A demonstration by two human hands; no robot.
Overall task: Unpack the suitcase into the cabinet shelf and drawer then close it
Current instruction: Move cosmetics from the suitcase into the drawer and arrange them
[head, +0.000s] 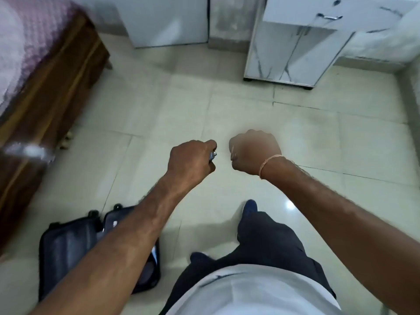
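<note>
Both of your hands are raised in front of you over the bare floor tiles, fists side by side but not touching. Your left hand [193, 159] is curled tight around a small metallic item [212, 155], only whose shiny tip pokes out between thumb and forefinger; it is too small and blurred to name, though it is probably something taken from the luggage and kept enclosed so it cannot slip while you walk. Your right hand [254, 152] is also balled up, knuckles forward, with a thin thread bracelet [270, 163] at the wrist; nothing shows inside it, and I judge it holds nothing, though the palm is turned away from you. The suitcase [75, 248] lies open and flat on the floor well behind and below your left hand, down by your left elbow and partly hidden under that forearm, left open presumably because unpacking is not finished. The cabinet [293, 53] stands well ahead of your right hand, up and to its right, with a drawer [302, 12] and its metal handle near the top edge of view. A bed [45, 64] with a wooden frame runs far to the left of your left hand. You appear to be mid-carry toward the cabinet.
</note>
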